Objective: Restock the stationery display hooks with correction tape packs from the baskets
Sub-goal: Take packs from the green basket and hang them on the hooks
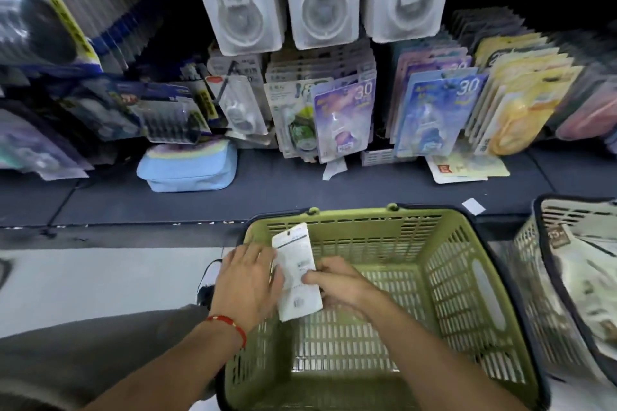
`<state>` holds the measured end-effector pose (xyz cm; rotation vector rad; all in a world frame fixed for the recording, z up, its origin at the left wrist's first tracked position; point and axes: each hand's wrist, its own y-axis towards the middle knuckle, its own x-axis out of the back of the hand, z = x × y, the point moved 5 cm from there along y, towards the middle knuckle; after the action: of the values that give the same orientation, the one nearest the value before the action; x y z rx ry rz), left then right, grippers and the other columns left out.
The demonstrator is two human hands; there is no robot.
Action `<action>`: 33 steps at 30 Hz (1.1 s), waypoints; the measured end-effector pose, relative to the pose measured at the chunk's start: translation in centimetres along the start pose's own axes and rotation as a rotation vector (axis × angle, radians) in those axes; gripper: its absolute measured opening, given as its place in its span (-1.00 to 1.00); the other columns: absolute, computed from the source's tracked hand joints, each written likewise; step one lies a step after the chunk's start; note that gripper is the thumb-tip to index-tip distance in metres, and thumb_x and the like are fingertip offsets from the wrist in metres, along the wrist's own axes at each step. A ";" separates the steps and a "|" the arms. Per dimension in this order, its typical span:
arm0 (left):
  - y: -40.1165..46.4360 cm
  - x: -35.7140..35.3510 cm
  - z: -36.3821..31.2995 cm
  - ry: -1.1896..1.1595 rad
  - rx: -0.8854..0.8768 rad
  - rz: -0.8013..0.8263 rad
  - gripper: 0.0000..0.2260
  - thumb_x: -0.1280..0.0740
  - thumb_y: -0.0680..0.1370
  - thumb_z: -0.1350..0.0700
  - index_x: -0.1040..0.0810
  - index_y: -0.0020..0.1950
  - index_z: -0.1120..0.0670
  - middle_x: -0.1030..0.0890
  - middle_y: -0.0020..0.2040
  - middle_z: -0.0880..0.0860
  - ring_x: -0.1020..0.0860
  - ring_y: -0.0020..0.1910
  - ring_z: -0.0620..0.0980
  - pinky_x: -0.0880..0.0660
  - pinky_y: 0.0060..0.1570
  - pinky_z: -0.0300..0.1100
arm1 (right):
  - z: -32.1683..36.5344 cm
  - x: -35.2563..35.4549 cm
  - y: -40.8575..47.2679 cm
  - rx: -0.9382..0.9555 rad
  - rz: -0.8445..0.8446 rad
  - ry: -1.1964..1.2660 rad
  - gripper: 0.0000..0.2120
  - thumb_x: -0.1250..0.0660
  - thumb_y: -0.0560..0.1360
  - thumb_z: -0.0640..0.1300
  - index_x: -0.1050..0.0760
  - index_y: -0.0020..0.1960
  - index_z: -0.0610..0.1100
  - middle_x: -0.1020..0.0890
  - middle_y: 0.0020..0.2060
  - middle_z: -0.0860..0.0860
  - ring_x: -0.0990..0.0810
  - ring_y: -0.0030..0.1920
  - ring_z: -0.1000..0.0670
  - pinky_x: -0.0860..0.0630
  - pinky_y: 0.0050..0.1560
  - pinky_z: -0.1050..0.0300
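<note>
Over the near left corner of the green basket [434,277], the left hand [248,280] and right hand [337,282] both pinch a white correction tape pack [297,274] by its side edges. It looks light and stiff-carded, probably slick; best held by the card edges, leaving the hang hole free for the far hooks' hanging packs [344,117]

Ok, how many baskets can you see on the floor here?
2. The green basket sits in front of the person, with both hands over it holding a white pack. The white basket is at the right edge, partly cut off. Others may lie out of view.
</note>
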<state>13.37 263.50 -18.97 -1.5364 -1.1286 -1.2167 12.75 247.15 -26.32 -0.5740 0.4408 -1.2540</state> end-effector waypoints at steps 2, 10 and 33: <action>0.0 1.7 -3.1 -0.424 0.150 -0.014 -0.72 -0.23 0.68 -0.12 -0.59 0.26 -0.01 -0.62 0.24 -0.01 -0.57 0.24 0.03 -0.45 0.28 -0.03 | 4.3 1.6 -3.0 0.139 -0.036 -0.002 -0.94 -0.39 0.59 -0.23 -0.51 0.01 -0.16 -0.68 -0.15 -0.09 -0.70 -0.24 0.03 -0.61 -0.35 0.13; 3.7 12.9 -13.5 -1.433 0.232 -0.094 -0.81 -0.31 0.69 0.05 -0.63 0.25 0.06 -0.72 0.11 0.09 -0.69 0.10 0.07 -0.62 -0.02 -0.09 | 17.5 10.6 -15.2 0.553 -0.429 -0.477 -0.94 -0.43 0.59 -0.07 -0.57 0.03 0.03 -0.67 -0.16 0.20 -0.56 -0.26 0.17 -0.58 -0.11 0.08; 10.3 27.1 -13.6 -0.709 -0.270 -0.655 -0.52 -0.31 0.48 0.40 -0.62 0.31 0.00 -0.53 0.41 -0.07 -0.38 0.46 -0.07 -0.15 0.47 -0.44 | 30.8 18.2 -18.2 0.929 -0.912 -0.067 -0.87 -0.36 0.60 0.03 -0.53 0.15 0.14 -0.69 0.00 0.18 -0.67 0.01 0.14 -0.56 -0.06 0.11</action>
<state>23.64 251.81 9.02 -1.9570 -2.1239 -1.2985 22.31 230.86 9.10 0.0285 -0.5445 -2.0889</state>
